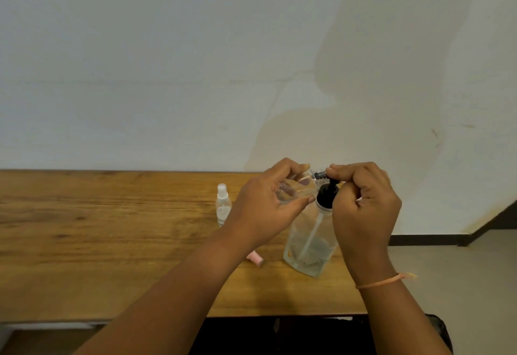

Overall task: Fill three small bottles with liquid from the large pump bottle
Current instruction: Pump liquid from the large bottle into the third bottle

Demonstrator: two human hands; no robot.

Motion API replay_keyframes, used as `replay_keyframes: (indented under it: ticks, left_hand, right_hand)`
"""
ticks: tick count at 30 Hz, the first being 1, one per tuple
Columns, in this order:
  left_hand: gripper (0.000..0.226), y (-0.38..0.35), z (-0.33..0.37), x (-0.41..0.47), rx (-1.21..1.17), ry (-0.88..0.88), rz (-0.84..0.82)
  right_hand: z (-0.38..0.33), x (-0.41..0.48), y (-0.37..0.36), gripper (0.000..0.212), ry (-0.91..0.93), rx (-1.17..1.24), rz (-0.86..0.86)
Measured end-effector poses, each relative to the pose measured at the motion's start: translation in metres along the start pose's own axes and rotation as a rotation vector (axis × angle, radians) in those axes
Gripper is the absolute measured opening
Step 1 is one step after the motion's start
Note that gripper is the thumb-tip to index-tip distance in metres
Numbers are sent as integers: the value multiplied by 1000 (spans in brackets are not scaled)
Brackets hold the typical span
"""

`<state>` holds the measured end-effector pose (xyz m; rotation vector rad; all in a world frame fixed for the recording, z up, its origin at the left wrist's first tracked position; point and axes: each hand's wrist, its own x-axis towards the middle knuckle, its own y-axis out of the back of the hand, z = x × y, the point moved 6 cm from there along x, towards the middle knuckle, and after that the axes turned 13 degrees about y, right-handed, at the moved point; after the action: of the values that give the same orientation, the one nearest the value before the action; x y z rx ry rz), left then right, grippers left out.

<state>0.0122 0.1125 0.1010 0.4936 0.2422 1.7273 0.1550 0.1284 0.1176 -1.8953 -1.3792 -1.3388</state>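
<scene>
The large clear pump bottle (310,242) stands on the wooden table (98,228), with a black pump head and a little liquid at its bottom. My left hand (268,209) holds a small clear bottle (296,189) tilted on its side, its mouth against the pump's nozzle. My right hand (363,201) is curled over the pump head (326,194), fingertips on the nozzle end. A second small clear bottle (223,206) with a white spray cap stands upright to the left. A small pink object (256,259) lies on the table, partly hidden by my left wrist.
The table ends close behind the bottles at a pale wall (195,61). Its right edge lies just right of the pump bottle, with light floor (447,270) beyond. Bare wood stretches away to the left.
</scene>
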Motion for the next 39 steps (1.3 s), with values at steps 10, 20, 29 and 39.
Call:
replay_keyframes:
  ticks: [10, 20, 29, 39]
  left_hand:
    - [27, -7, -8, 0, 28, 63, -27]
    - [29, -7, -6, 2, 47, 46, -34]
    - [29, -9, -8, -3, 32, 32, -22]
    - [36, -5, -2, -1, 38, -49, 31]
  right_hand:
    - [5, -11, -6, 32, 20, -2, 62]
    - [3, -8, -5, 31, 47, -38, 60]
    - [2, -9, -4, 31, 22, -18, 57]
    - [-1, -3, -4, 32, 44, -73, -2]
